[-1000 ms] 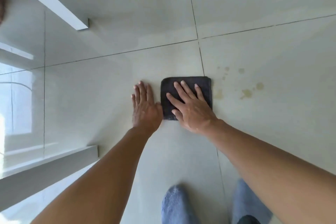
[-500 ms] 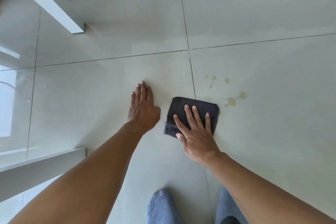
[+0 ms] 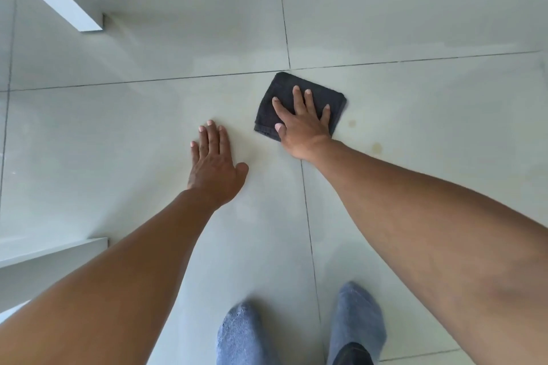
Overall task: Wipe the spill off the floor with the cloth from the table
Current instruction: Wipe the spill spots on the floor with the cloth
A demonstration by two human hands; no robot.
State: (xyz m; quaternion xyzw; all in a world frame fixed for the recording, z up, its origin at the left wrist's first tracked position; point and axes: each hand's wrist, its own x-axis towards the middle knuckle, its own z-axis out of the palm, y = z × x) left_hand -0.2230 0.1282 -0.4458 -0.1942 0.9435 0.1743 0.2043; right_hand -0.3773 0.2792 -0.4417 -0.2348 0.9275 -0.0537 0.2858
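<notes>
While the right hand (image 3: 302, 124) presses flat, fingers spread, on the cloth (image 3: 299, 92) on the floor (image 3: 415, 24), 2 faint spots (image 3: 377, 145) sit just right of it. Push down, slide right. The left hand (image 3: 215, 164) rests open, holding nothing.

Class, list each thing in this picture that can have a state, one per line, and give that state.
cloth: folded, flat on the floor, pressed under the right hand
right hand: open, fingers spread, palm down on the cloth
left hand: open, flat on the bare floor, apart from the cloth
spill: faint yellowish spots remain on the tile right of the cloth
floor: glossy tiles
</notes>
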